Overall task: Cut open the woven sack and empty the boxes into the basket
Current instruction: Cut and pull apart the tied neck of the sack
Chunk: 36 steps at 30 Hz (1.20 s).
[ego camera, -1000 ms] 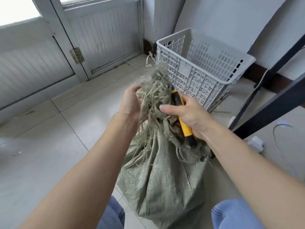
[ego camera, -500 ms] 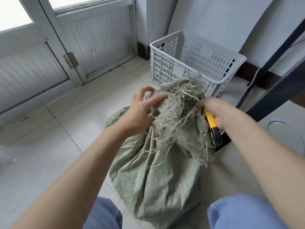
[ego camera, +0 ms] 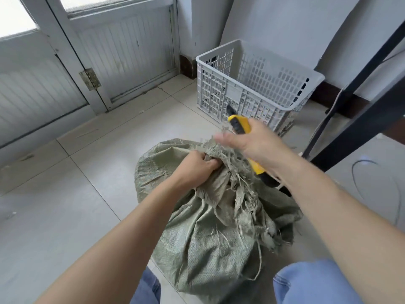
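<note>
Left hand (ego camera: 197, 165) is dug into the neck of the woven sack (ego camera: 197, 238), fingers curled tight into the bunched green fabric just under the frayed top (ego camera: 228, 154). Right hand (ego camera: 256, 145) is wrapped round a yellow utility knife (ego camera: 241, 125), its dark tip pointing up and away toward the basket (ego camera: 219, 54), thumb blurred out beside the loose strands. Whether the blade is extended, hard to say from here. The sack sits slumped on the tiled floor (ego camera: 98, 172) between the person's knees, full and lumpy, its mouth gathered shut in a tangle of shredded weave, so this looks like the opening step, not yet finished: no slit wide enough to see inside, and none of the boxes on show. The next move looks like a job for that knife, with the left hand holding the fabric taut and well clear of the edge while the blade goes in shallow below the gathered neck, so whatever is packed inside isn't nicked. Over to the containers: the white plastic lattice basket stands upright near the wall, well apart from the sack and just beyond the knife tip. Nothing shows inside it, though its bottom is hidden behind the near wall. The sack's contents are out of sight entirely.
</note>
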### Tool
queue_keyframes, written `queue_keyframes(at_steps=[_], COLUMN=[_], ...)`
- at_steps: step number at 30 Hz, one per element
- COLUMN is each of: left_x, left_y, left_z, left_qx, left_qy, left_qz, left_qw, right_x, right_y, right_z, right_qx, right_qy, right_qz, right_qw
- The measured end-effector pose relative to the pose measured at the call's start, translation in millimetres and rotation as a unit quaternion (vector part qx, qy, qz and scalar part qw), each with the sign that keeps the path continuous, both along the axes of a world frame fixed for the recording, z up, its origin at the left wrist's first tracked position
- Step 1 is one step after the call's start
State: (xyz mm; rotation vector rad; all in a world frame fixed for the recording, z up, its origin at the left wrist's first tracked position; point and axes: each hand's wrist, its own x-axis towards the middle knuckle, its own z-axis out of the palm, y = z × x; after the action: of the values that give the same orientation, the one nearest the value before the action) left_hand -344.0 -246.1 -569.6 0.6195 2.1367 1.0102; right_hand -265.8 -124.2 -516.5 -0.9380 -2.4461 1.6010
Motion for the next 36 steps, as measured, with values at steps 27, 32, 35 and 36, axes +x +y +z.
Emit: queue_keyframes(at_steps=[27,32,35,36], left_x=[-16.5,-40.7,-50.7,-55.1], left_y=[-32.4,-28.9,-24.0,-23.3], left_z=[-19.8,-23.6,-13.4,-12.4], left_qx=[0.065,0.129,0.181,0.192], left_qy=[0.059,-0.117,-0.182,-0.191], left_qz=[0.098,0.28,0.379,0.409], left_qw=[0.991,0.944,0.889,0.872], right_x=[-10.1,-7.6,-5.0,-5.1], right_y=[4.5,-0.5,-14.2,-18.2], right_z=[-40.5,-42.6,-52.1,-55.6], right_qx=[-0.102,-0.145,-0.086,-0.044], right_qy=[-0.069,-0.075,-0.169,-0.184], right_qz=[-0.088,0.016,0.074,0.071], right_qw=[0.988,0.986,0.979,0.979])
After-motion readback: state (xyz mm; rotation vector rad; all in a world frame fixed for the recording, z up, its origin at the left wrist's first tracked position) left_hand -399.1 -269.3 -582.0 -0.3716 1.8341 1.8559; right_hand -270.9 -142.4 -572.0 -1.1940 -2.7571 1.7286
